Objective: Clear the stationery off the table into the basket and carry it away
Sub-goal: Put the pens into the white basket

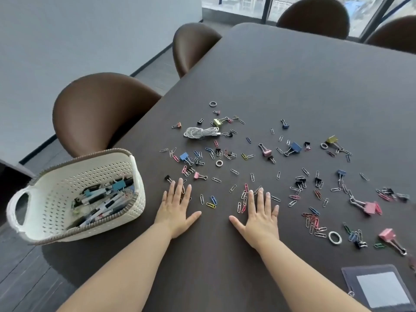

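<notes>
A: Your left hand (176, 209) is lying flat, palm down, fingers spread wide, gripping nothing; its fingertips are resting among a few paper clips (244, 199).

B: And your right hand (261, 216) is doing the same: splayed flat on the dark table (292, 82), fingertips touching the clips just ahead of it.

A: The white perforated basket (56, 199) is sitting just left of your left hand, at the table's edge, its long axis running toward you and to the left. Pens are lying inside it, mostly along that axis.

B: Binder clips (295, 147) are lying scattered beyond and to the right of both hands. A coiled white cable (201, 132) is lying farther out, long axis left to right.
</notes>
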{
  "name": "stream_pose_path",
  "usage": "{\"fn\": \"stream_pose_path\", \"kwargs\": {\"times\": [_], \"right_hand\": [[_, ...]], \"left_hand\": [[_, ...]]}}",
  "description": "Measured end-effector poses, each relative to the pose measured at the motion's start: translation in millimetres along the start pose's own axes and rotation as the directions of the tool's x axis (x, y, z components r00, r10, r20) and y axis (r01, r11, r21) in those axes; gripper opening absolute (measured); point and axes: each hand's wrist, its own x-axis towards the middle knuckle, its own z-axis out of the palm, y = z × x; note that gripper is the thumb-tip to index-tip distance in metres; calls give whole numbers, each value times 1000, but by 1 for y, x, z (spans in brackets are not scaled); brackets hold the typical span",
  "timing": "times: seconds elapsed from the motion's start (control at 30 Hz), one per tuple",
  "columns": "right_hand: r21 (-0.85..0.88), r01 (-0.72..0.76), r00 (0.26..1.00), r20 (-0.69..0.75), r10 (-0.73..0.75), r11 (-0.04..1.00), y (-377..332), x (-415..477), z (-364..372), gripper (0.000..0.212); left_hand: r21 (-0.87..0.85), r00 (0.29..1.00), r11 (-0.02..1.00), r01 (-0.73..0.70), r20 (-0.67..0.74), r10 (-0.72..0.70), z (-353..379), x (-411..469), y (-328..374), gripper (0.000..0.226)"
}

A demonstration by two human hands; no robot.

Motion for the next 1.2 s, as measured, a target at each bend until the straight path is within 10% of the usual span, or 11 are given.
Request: {"fn": "stream_pose_path", "kwargs": {"times": [0.5,0.67,1.03,1.2], "right_hand": [[-25,-108,989,-108,104,994,-16,138,-56,105],[16,-132,986,-105,133,991,3,164,-63,103],[161,306,930,-264,-258,938,16,110,-46,69],[93,305,903,-345,-257,948,37,81,-35,78]], "left_hand": [[-128,955,952,279,-70,-290,-53,142,-5,98],[-123,974,985,119,-179,-140,-52,156,0,100],[-87,909,935,-343,-281,307,-30,113,38,66],[117,882,931,-346,-298,365,-30,85,25,96]]}}
